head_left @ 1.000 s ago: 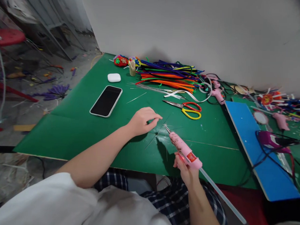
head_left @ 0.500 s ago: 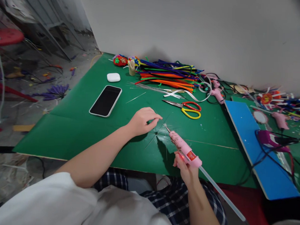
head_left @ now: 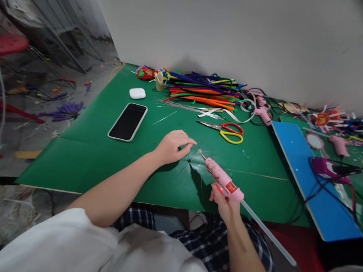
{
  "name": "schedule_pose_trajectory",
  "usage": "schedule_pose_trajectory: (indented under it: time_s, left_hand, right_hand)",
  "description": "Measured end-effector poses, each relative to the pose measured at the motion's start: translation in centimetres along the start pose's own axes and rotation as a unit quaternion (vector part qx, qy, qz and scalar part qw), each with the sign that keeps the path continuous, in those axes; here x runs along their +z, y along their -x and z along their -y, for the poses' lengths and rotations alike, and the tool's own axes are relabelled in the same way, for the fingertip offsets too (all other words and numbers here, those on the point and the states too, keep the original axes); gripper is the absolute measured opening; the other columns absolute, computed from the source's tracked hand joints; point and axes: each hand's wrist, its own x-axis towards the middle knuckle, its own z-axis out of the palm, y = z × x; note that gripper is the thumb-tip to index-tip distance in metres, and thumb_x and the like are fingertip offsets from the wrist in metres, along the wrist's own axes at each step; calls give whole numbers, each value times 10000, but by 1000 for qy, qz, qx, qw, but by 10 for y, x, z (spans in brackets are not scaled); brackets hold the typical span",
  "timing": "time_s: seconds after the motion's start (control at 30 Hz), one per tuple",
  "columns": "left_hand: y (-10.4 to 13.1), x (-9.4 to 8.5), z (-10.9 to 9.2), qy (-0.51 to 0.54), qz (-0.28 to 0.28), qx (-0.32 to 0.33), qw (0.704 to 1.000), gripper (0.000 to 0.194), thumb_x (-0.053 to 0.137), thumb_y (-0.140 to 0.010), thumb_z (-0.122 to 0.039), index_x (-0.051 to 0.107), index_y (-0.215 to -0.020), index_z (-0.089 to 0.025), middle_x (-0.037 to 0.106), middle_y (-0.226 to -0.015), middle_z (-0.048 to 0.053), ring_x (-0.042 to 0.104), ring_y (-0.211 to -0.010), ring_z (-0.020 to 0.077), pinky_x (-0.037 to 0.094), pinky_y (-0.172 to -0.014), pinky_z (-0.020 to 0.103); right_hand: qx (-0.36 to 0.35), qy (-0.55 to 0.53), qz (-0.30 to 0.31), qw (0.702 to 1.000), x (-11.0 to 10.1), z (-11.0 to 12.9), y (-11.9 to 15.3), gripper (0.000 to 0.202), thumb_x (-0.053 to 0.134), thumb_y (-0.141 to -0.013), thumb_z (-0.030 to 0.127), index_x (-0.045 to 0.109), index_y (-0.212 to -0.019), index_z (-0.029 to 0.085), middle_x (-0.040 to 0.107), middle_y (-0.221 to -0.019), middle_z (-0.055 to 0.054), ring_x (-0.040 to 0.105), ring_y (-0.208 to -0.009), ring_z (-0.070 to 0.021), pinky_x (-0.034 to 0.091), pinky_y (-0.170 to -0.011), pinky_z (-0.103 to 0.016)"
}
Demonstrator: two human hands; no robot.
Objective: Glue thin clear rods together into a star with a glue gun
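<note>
My right hand [head_left: 223, 201] is wrapped round the handle of a pink hot glue gun [head_left: 218, 175], a long clear glue stick [head_left: 269, 234] sticking out of its back. The gun's metal tip points at the crossing of several thin wires [head_left: 199, 151], which spread out like a star. My left hand [head_left: 176, 147] is closed, thumb and forefinger pinching one of these wires beside the tip. The wires are very fine, and I cannot tell exactly where the fingers meet them. Below the gun, its shadow falls on the green table [head_left: 156, 186].
Scissors [head_left: 225, 131] with red and yellow handles lie behind the gun. Further back are loose thin wires [head_left: 188, 107] and colourful pipe cleaners [head_left: 203, 89]. A phone [head_left: 127, 122] and a white case [head_left: 137, 93] lie left. A blue board [head_left: 311, 176] with cables crosses the right side.
Both hands stay almost where they were; the glue gun's tip has barely shifted at the wires' crossing.
</note>
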Motion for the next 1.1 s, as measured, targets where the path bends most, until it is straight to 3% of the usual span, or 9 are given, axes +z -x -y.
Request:
schedule_pose_trajectory:
  time_s: [1.1]
  left_hand:
    - [-1,0,-1,5,20,-1,1000,189,469,-789,-152,646,-856,-146,675,-749,45,572,-702,146,457,-710,315]
  right_hand:
    - [5,22,5,1000,1,9,0,266,584,-690,410,514,-581,178,495,-456,18,456,-406,-96,440,-405,-227]
